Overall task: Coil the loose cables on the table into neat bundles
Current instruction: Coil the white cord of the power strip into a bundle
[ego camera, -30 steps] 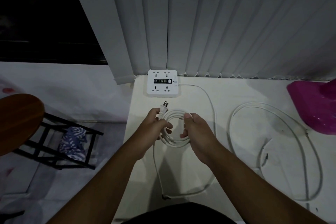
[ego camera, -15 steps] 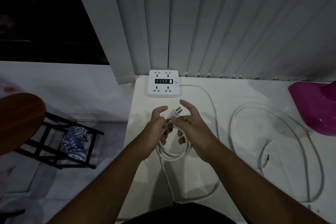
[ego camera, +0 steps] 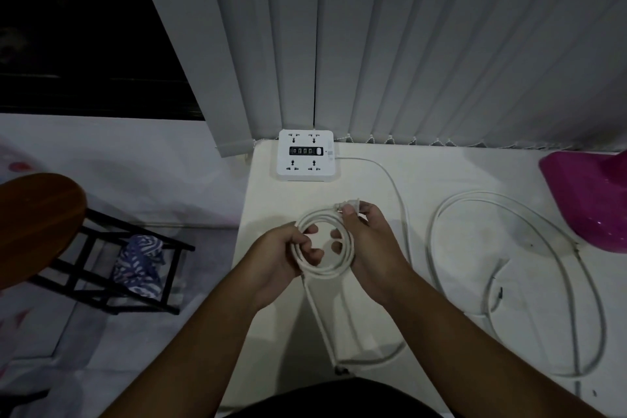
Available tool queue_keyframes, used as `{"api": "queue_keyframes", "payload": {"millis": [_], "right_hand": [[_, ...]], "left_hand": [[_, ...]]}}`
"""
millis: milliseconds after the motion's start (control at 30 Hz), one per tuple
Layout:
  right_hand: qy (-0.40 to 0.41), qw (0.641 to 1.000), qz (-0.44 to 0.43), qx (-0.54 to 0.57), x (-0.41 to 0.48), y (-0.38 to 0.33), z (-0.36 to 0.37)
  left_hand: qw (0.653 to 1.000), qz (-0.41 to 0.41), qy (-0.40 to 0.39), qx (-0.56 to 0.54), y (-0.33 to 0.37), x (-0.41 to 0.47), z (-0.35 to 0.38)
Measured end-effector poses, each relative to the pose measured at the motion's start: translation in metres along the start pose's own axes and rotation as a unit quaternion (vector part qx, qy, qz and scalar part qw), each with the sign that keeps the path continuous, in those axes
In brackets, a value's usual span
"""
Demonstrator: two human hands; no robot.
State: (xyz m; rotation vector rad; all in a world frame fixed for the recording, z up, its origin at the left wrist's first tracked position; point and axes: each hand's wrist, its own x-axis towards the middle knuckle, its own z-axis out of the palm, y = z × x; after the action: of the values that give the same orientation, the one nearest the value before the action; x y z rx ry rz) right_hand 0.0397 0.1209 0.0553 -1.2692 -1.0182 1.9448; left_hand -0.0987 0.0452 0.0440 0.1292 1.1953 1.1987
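A white power cable is wound into a small coil (ego camera: 325, 270) held just above the white table (ego camera: 451, 176). My left hand (ego camera: 288, 256) grips the coil's left side, fingers curled through the loops. My right hand (ego camera: 368, 241) holds the right side and pinches the plug (ego camera: 349, 205) at the top. The uncoiled length (ego camera: 402, 214) runs down past the table's near edge and back up to a white power strip (ego camera: 305, 154) at the rear. A second white cable (ego camera: 509, 210) lies loose in a wide loop to the right.
A magenta plastic object (ego camera: 590, 200) sits at the table's right rear. Vertical blinds (ego camera: 407, 44) hang behind the table. To the left stand a brown round stool (ego camera: 34, 214) and a black rack (ego camera: 101, 268) with patterned cloth (ego camera: 139, 265) on it.
The plug has passed from my left hand to my right hand, which now pinches it at the coil's top. My left hand has shifted to grip the coil's left side.
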Motion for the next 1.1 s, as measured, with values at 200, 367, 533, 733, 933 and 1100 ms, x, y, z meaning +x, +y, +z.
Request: {"api": "queue_keyframes", "payload": {"millis": [200, 367, 533, 733, 933, 1100], "right_hand": [[-0.036, 0.991, 0.067, 0.106, -0.003, -0.003, -0.007], [-0.051, 0.990, 0.036, -0.127, 0.001, -0.013, -0.018], [-0.067, 0.938, -0.083, -0.329, 0.001, -0.013, -0.021], [-0.107, 0.919, -0.141, -0.352, 0.004, -0.020, -0.017], [-0.127, 0.879, -0.179, -0.423, 0.008, -0.013, -0.015], [-0.183, 0.928, -0.076, -0.315, 0.007, -0.014, -0.012]], "left_hand": [[0.996, 0.036, 0.081, -0.008, 0.006, 0.002, 0.005], [0.979, 0.072, 0.109, 0.154, 0.014, 0.001, 0.011], [0.971, 0.088, 0.098, 0.200, 0.017, 0.004, 0.004], [0.965, 0.085, 0.074, 0.236, 0.014, 0.002, 0.004], [0.978, 0.071, 0.082, 0.178, 0.017, -0.002, 0.013], [0.978, 0.069, 0.080, 0.180, 0.017, 0.002, 0.011]]}}
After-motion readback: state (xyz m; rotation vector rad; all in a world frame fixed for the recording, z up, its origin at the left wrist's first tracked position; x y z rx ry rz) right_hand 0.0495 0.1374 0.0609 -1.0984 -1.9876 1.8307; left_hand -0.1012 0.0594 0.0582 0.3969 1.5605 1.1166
